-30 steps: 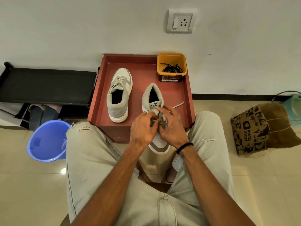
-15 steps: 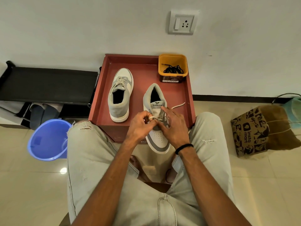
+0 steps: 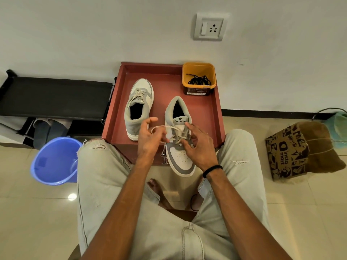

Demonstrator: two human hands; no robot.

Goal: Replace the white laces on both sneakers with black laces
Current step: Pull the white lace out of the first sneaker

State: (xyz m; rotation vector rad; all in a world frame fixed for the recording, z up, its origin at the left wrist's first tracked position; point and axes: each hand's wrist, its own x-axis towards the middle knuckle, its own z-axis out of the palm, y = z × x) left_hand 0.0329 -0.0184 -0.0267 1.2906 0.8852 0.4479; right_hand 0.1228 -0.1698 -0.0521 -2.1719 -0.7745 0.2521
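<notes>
Two grey-and-white sneakers sit on a red tray [image 3: 216, 117]. The left sneaker [image 3: 138, 107] stands at the tray's middle, white laces tied in. The right sneaker [image 3: 179, 139] points its toe toward me and overhangs the tray's front edge. My left hand [image 3: 150, 139] pinches a loop of its white lace [image 3: 159, 127], pulled out to the left. My right hand [image 3: 200, 145] holds the sneaker's right side, fingers on the laced part. Black laces [image 3: 199, 80] lie in a yellow tub [image 3: 199, 69] at the tray's back right corner.
A blue plastic bucket [image 3: 54, 162] stands on the floor at my left knee. A printed paper bag [image 3: 289, 151] lies on the floor to the right. A black bench [image 3: 54, 96] runs along the wall at left. My knees flank the tray's front.
My left hand has drawn a loop of white lace out of the right sneaker toward the left. The right hand has shifted down the sneaker's side.
</notes>
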